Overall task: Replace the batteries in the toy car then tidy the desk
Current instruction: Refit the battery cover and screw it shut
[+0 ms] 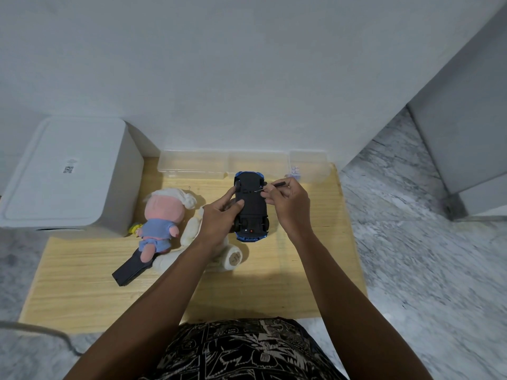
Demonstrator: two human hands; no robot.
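A blue toy car lies upside down near the back middle of the wooden desk, its black underside facing up. My left hand grips the car's left side, thumb across the underside. My right hand pinches a thin black screwdriver. The screwdriver's tip touches the car's underside near its far end.
A pink and blue plush doll and a white plush lie left of the car. A black remote sits below the doll. Clear plastic boxes line the back edge. A white box stands at left.
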